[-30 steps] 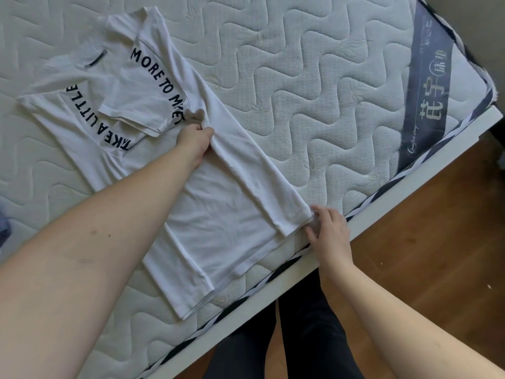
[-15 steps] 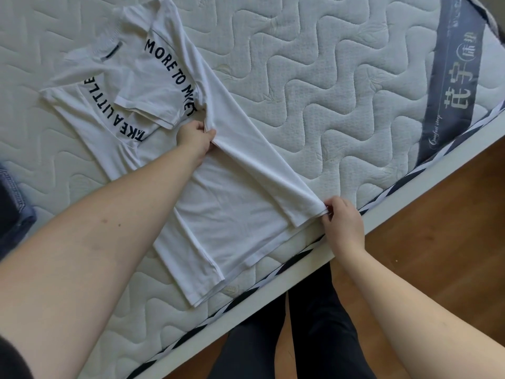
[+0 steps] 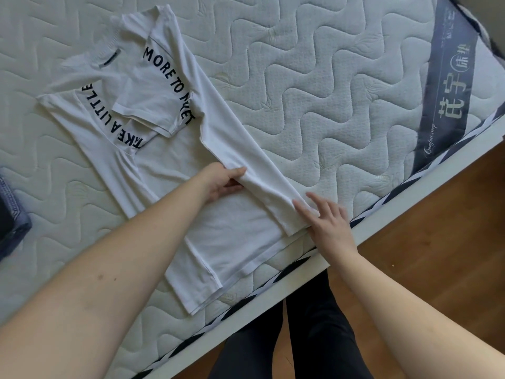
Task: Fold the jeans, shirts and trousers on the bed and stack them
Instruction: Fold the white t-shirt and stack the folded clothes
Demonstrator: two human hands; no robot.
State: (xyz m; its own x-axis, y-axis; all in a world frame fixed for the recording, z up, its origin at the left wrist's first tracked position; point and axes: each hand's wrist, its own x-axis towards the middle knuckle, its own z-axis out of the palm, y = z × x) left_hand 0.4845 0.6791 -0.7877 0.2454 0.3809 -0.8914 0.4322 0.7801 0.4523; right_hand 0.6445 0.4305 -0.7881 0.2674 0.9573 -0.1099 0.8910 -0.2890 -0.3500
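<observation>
While a white T-shirt (image 3: 153,110) with black lettering lies lengthwise across the quilted mattress (image 3: 314,86), a person standing at the bed's edge works on its folded-over side panel. The left hand (image 3: 222,181) pinches the inner edge of that long fold about halfway down the shirt, thumb and fingers curled round the cloth. The right hand (image 3: 325,217) rests flat with fingers straight and spread on the fold's lower corner, near the mattress edge, gripping nothing. One sleeve is tucked inward over the chest, partly covering the printed words. The shirt's hem reaches almost to the striped piping along the mattress border. At the far left edge of the view, a bit of blue denim (image 3: 11,214) lies on the mattress, well apart from the shirt. A grey label band (image 3: 445,88) with white characters crosses the mattress at upper right. Dark trouser legs (image 3: 300,340) and a wooden floor (image 3: 437,242) show below the white bed frame (image 3: 300,269).
</observation>
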